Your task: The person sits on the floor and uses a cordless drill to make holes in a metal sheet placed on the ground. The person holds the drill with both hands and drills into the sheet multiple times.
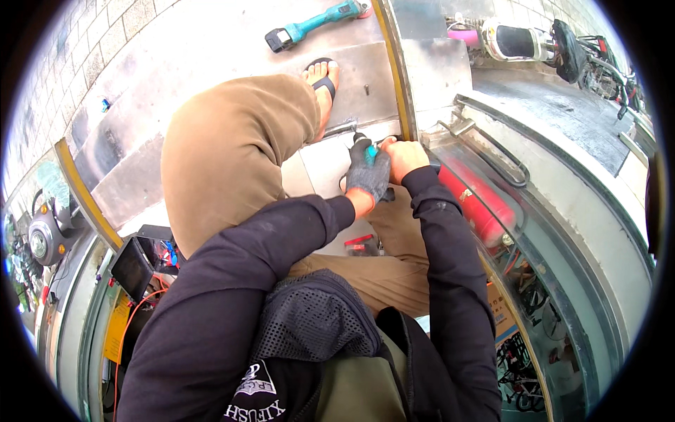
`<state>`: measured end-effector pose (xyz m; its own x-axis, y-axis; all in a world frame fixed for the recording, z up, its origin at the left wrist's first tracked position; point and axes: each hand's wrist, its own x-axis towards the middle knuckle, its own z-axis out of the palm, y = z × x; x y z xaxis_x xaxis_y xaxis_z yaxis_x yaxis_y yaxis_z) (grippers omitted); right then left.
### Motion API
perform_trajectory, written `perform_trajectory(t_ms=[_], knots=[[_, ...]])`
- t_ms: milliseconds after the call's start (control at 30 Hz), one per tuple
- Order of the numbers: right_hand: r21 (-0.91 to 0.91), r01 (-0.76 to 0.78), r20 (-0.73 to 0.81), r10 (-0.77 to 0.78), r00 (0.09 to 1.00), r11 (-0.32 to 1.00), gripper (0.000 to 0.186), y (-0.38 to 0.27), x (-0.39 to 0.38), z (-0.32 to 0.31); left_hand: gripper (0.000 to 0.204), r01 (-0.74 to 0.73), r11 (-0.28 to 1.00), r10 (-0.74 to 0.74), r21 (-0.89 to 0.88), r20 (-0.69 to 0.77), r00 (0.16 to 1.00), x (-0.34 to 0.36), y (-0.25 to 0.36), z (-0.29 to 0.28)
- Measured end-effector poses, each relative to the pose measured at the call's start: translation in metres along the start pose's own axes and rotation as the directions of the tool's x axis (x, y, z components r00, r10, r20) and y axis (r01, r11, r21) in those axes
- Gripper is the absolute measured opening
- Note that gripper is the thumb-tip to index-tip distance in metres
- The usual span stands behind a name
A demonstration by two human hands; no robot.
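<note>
My left hand point(369, 172), in a dark grey glove, is closed around a teal and black power tool point(371, 153); its dark front end points toward a metal fitting point(341, 129) along the step. My right hand point(404, 158) is bare and curled just right of the tool, at the foot of an upright frame edge with a yellow strip point(397, 70); what its fingers grip is hidden. A small screw or bolt point(366, 89) lies on the metal step point(358, 105) beside my sandalled foot point(322, 81).
A teal angle grinder point(316, 24) lies above. At right are a red fire extinguisher point(478, 204), glass panel edges and a parked scooter point(517, 42). At left are an open dark case point(137, 267), orange cable point(126, 330) and another scooter point(46, 239). My bent legs surround the work spot.
</note>
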<state>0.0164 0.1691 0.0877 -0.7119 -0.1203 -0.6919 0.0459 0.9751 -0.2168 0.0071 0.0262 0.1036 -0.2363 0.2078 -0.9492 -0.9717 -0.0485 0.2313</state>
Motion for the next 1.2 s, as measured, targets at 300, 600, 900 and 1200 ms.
perform_trajectory(t_ms=[300, 600, 900, 1200], knots=[[0.703, -0.245, -0.007, 0.351, 0.936, 0.668, 0.048, -0.049, -0.033, 0.133, 0.057, -0.368, 0.110, 0.185, 0.923, 0.345, 0.920, -0.012, 0.060, 0.014], [0.742, -0.204, -0.093, 0.400, 0.912, 0.639, 0.049, -0.072, -0.045, 0.169, 0.060, -0.449, -0.017, 0.113, 0.893, 0.448, 0.887, 0.033, 0.027, 0.006], [-0.126, 0.143, -0.025, -0.147, 0.989, 0.982, 0.047, 0.008, -0.009, 0.028, 0.072, 0.100, 0.906, -0.114, 0.411, 0.010, 0.993, -0.035, 0.031, -0.009], [0.366, -0.195, -0.139, 0.260, 0.955, 0.910, 0.033, -0.008, -0.068, 0.021, 0.066, -0.515, 0.699, 0.387, 0.496, 0.344, 0.856, -0.041, -0.006, -0.009]])
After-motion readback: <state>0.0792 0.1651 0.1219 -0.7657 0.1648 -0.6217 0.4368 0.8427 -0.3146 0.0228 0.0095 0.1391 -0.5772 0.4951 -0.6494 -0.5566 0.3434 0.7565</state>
